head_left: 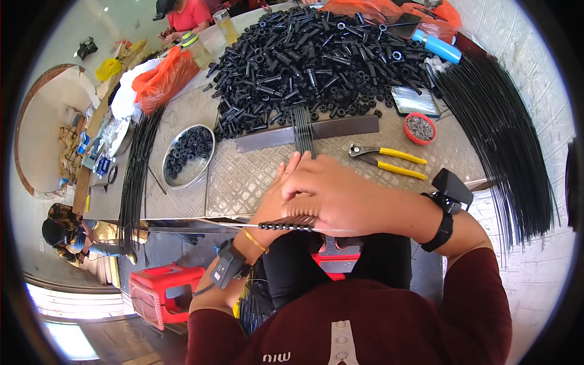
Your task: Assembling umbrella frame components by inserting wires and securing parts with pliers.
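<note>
At the table's near edge, a bundle of thin dark rods (303, 131) runs from over a metal bar (350, 126) back under my hands. My right hand (337, 190) is closed over the bundle, its fingers curled. Beneath and beside it, my left hand (272, 204) is pressed against the same rods, its fingers partly covered. Small black ends (285, 227) line up in a row below my hands, along a thin pale rod. Just right of my hands lie end-cutting pliers (401, 164) with yellow handles.
A large heap of black bolt-like parts (304, 61) covers the table's far side. A metal bowl of black rings (190, 155) stands left, a red bowl (420, 128) right. Long black rods (496, 140) hang over the right edge. A red stool (161, 292) stands lower left.
</note>
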A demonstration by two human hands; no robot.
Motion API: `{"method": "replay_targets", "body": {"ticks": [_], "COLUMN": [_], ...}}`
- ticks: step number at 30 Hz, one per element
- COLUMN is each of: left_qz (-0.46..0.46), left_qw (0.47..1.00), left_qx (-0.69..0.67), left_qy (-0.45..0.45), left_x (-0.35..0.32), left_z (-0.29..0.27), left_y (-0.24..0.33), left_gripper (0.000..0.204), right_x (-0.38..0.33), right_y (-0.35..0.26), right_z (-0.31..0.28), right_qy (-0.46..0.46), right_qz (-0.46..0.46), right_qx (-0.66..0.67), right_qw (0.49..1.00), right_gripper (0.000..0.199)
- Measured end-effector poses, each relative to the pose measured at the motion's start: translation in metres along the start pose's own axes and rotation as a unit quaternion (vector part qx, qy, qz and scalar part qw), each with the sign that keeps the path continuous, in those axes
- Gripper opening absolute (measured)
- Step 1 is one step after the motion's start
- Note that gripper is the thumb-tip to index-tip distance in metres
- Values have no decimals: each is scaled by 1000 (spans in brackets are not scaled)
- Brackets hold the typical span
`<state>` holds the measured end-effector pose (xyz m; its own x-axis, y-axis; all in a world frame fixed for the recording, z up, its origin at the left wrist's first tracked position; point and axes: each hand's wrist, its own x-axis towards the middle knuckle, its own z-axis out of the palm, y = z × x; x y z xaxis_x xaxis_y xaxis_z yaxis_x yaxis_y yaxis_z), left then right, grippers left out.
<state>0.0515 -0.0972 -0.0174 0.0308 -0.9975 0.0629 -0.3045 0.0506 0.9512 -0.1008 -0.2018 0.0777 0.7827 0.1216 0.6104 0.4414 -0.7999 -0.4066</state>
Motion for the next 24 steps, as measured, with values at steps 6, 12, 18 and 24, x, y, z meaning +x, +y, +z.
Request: {"method": "replay_targets", "body": {"ticks": [6,12,18,24], "left_qz": [188,143,140,120], "left_qw": [870,838,846,855], "left_qx": [455,527,515,505], "left_qy": [40,8,18,8], "left_x": [16,12,19,20], "left_z": [-5,-9,-4,-8], "left_y": [12,18,23,24], "left_gripper": [55,45,62,68], "right_x": [-2,-2,20,39], "right_y": [4,28,151,203], "right_z": [3,-41,-34,-11], "right_qy": [-34,-262,-66,-82], "right_qz": [5,143,268,301], "right_qx": [-6,-39,-182,-222], "right_qw": [999,954,944,924], "right_gripper": [25,56,27,21]}}
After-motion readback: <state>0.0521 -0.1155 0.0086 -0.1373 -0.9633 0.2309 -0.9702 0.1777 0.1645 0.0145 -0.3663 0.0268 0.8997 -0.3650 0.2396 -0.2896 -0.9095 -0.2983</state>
